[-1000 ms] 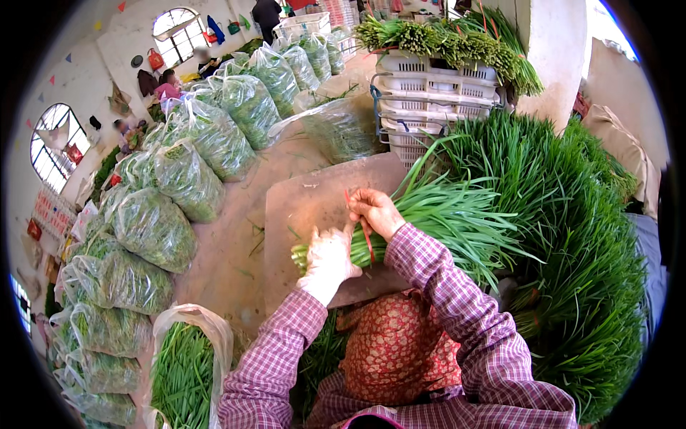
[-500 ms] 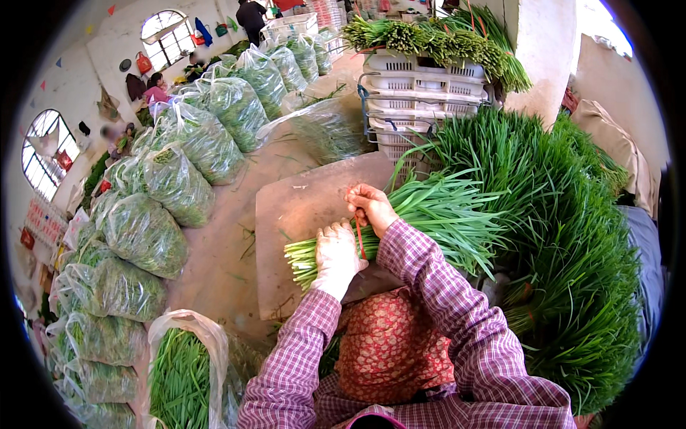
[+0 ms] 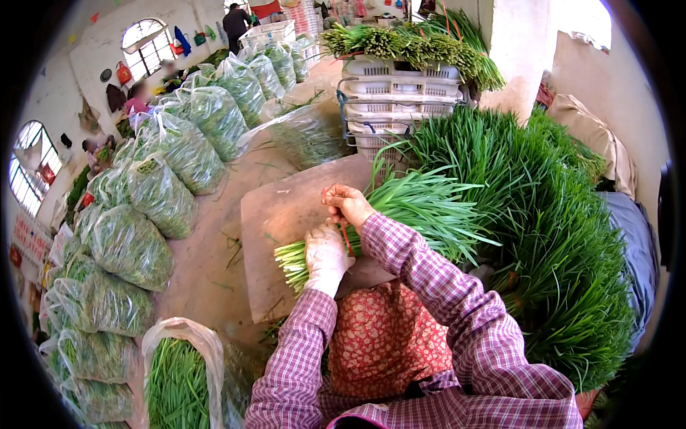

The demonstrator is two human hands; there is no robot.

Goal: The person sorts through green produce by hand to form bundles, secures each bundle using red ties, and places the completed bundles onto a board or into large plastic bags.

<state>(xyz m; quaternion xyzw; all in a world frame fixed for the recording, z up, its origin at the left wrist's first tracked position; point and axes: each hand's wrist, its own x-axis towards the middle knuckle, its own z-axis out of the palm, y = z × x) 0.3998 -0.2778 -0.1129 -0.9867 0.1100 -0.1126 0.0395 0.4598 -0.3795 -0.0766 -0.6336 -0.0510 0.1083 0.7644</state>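
Over the counter's [image 3: 275, 214] right edge, left grip [image 3: 325, 254] clasps green bundle [image 3: 421, 207]; right grip [image 3: 348, 206] pinches red tie [image 3: 346, 237] crossing it, no knot visible

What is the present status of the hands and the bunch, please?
Left hand clasping green bunch. Right hand pinching red tie. Tie crosses bunch beside left hand. Nothing visibly in the way.

Sleeves [image 3: 457, 289]: showed purple-and-white checks
Lap cloth [image 3: 386, 336]: bore pale flowers on red
Bundle [image 3: 421, 207]: shaded from pale to bright green
Tie [image 3: 346, 239]: showed red
Board [image 3: 282, 211]: looked brown
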